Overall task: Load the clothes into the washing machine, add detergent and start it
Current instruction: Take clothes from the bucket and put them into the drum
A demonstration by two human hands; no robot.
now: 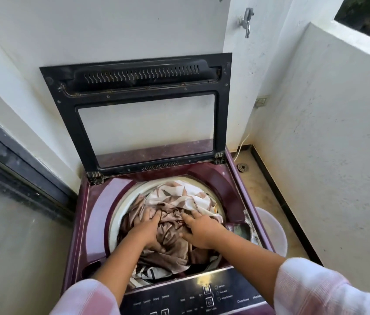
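Head view: narrow balcony corner, white plastered walls [329, 123], sandy floor [263, 189] with a round drain [243, 167]. Maroon washing machine [93, 214], lid [138, 114] raised against the wall. Left hand [148, 230] and right hand [198, 230] both spread flat, pressing beige patterned clothes [179, 201] in the drum. Pale bucket [272, 233] beside the machine.

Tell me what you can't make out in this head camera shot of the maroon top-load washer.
- Drum depth: hidden by the brown-and-white patterned clothes.
- Left hand and right hand: fingertips buried in fabric.
- Black control panel: labels blurred, cut off by the bottom edge.
- White plastic tub: mostly behind the washer.
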